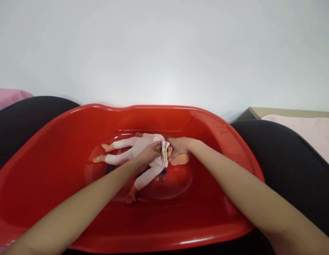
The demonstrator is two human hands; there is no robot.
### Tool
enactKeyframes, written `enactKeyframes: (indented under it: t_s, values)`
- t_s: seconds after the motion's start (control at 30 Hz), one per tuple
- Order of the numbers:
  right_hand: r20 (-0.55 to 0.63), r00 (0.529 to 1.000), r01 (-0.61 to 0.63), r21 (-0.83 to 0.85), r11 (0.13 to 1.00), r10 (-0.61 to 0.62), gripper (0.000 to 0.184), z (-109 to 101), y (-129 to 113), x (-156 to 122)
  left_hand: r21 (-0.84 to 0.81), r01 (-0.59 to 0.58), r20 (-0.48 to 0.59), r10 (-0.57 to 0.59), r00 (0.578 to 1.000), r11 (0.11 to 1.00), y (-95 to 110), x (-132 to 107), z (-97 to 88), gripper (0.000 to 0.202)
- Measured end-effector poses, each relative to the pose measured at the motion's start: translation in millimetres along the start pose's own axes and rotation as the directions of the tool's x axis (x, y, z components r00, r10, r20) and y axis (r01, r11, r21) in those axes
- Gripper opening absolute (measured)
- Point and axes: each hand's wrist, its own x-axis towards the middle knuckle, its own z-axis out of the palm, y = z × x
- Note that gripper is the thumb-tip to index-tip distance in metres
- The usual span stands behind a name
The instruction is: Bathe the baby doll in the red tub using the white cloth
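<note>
A baby doll (132, 150) in white clothes lies on its back in the middle of a red plastic tub (60, 141), legs to the left and head to the right. My left hand (150, 152) rests on the doll's chest, fingers closed on a small white cloth (164, 156) with yellow marks at the doll's neck. My right hand (180, 147) lies over the doll's head, fingers curled round it and touching the same cloth. The doll's face is mostly hidden by my hands.
The tub's rim (164, 244) runs close along the near side. Black cushions (286, 159) flank the tub left and right. A pink cloth (7, 97) shows at far left, a pale pink surface (307, 127) at far right. A white wall stands behind.
</note>
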Motion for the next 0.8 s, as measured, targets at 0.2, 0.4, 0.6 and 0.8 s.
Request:
enactKeyframes:
  t_s: [0.2, 0.4, 0.6, 0.8]
  values:
    - [0.013, 1.0, -0.003, 0.018, 1.0, 0.003, 0.087, -5.0, -3.1, -4.0, -0.053, 0.093, 0.026, -0.092, 0.995, 0.994, -0.7, -11.7, 15.8, 0.059]
    - [0.013, 1.0, 0.019, 0.075, 0.997, -0.02, 0.077, -5.9, -2.1, -4.8, -0.087, 0.109, -0.004, -0.11, 0.994, 0.99, 1.6, -31.5, 31.5, 0.053]
    - [0.002, 1.0, 0.017, 0.127, 0.992, -0.017, 0.078, -4.1, 0.5, -4.1, 0.078, 0.14, -0.167, -0.125, 0.978, 0.987, -5.8, -25.2, 33.5, 0.042]
    - [-0.001, 1.0, -0.002, 0.138, 0.99, 0.002, 0.085, -1.7, 3.8, -1.8, 0.544, 0.023, -0.189, 0.095, 0.977, 0.838, -27.1, -13.6, 26.3, 0.039]
